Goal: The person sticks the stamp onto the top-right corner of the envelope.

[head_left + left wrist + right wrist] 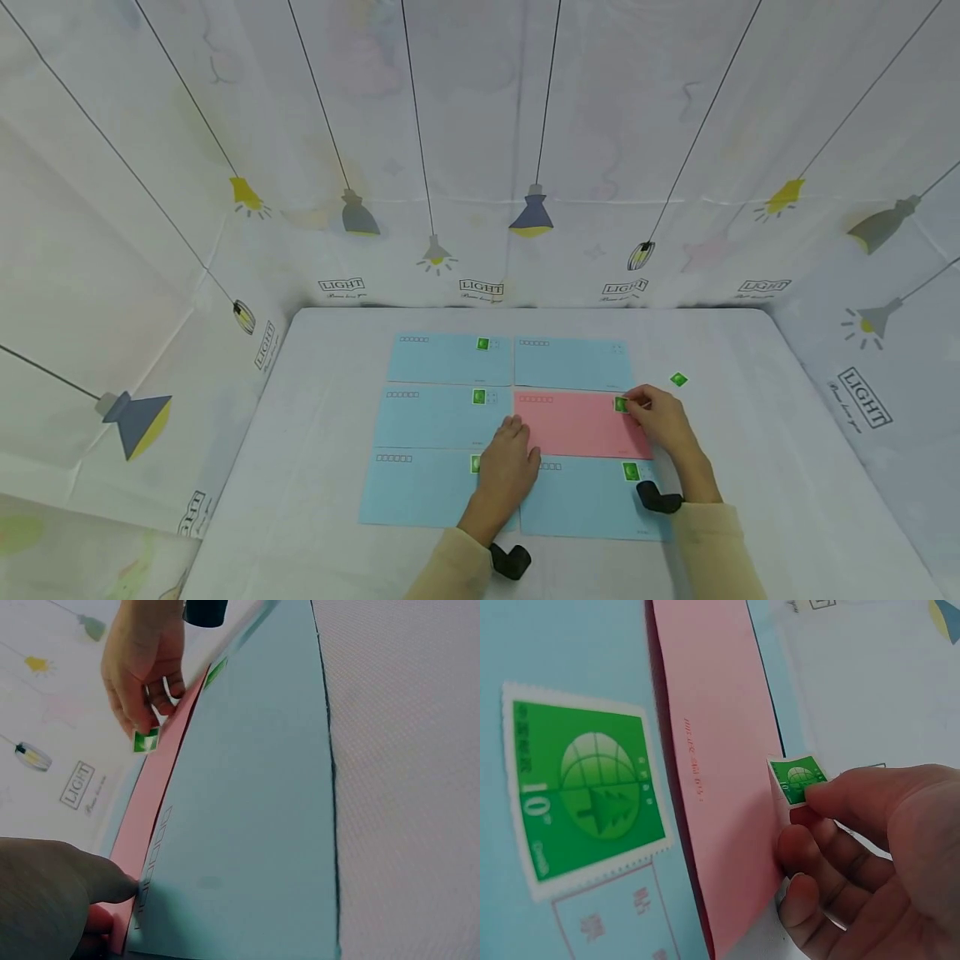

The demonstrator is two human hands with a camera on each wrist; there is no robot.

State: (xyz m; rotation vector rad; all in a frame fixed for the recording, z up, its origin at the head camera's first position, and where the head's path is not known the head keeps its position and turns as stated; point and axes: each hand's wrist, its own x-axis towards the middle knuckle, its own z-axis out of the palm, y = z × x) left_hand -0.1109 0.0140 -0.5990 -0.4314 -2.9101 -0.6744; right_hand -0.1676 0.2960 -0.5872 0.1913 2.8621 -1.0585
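Observation:
A pink envelope (573, 433) lies at the right of the middle row among several blue envelopes. Between thumb and fingers my right hand (667, 425) pinches a green postage stamp (799, 780), held at the pink envelope's upper right corner. Its globe design faces up in the right wrist view. My left hand (510, 471) rests at the pink envelope's left end, fingers extended, partly covering the neighbouring blue envelopes. In the left wrist view its thumb (109, 881) lies along the border between pink and blue. The lower right blue envelope (585, 504) bears a green stamp (589, 795).
A loose green stamp (678, 379) lies on the white tabletop (757, 433), right of the envelopes. Blue envelopes in the left column carry stamps, such as this one (479, 397). The upper right blue envelope (570, 367) borders the pink one. A lamp-patterned cloth (480, 125) surrounds the table.

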